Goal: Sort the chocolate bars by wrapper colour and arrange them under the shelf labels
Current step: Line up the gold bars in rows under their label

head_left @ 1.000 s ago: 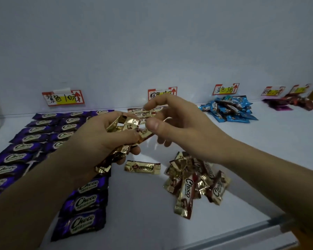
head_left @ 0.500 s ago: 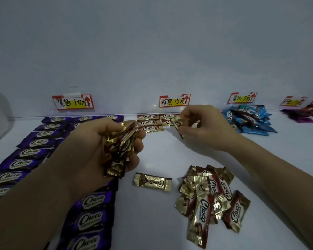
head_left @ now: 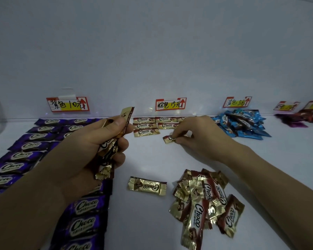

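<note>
Two hands busy. My left hand (head_left: 90, 150) gripped a bundle of gold bars (head_left: 107, 156) at 9 o'clock, fingers curled round it, one bar poking up. My right hand (head_left: 197, 139) pinched a single gold bar (head_left: 168, 138) between thumb and fingertips, low over the white shelf (head_left: 152, 159); contact unclear. It was at 5 o'clock from the gold rows (head_left: 148, 125) laid under the brown label (head_left: 170, 104). A loose gold bar (head_left: 147, 186) lay flat at 6 o'clock. The unsorted gold pile (head_left: 206, 204) was at 5 o'clock, beside my right forearm. Purple bars (head_left: 25, 154) ran in rows at 8 to 10 o'clock under the purple label (head_left: 67, 104). The blue heap (head_left: 242, 125) was at 2 o'clock under the blue label (head_left: 237, 101).
</note>
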Demonstrator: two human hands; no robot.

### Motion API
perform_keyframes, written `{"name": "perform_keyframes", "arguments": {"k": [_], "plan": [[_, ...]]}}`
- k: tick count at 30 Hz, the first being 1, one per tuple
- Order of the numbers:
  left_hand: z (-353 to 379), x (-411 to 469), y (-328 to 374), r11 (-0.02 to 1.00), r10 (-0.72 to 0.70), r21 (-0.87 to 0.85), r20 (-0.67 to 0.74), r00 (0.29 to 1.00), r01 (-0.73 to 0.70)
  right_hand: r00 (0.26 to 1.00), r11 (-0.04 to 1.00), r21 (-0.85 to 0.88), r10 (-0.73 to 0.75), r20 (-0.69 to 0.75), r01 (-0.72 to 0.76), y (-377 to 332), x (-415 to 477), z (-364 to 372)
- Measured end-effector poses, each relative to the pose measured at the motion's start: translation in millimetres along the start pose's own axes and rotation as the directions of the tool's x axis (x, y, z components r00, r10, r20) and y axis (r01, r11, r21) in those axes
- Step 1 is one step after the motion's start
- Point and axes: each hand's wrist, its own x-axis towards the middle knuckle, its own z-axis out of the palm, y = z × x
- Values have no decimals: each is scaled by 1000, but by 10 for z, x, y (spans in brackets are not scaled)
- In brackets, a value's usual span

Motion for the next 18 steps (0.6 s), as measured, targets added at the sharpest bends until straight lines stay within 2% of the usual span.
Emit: {"name": "perform_keyframes", "arguments": {"k": [3,8,18], "plan": [[-1,0,12,999,0,39,-17,1000,1,996,1000,11,26,-89,-26,-17,20,99],[56,-26,50,1000,8,-10,-29,1000,-8,980,999,-3,35,-195,-36,-12,57,229],[160,-88,105,1000,26,-6,-132,991,-27,973,1000,-6,0,-229,-2,58,94,289]]}}
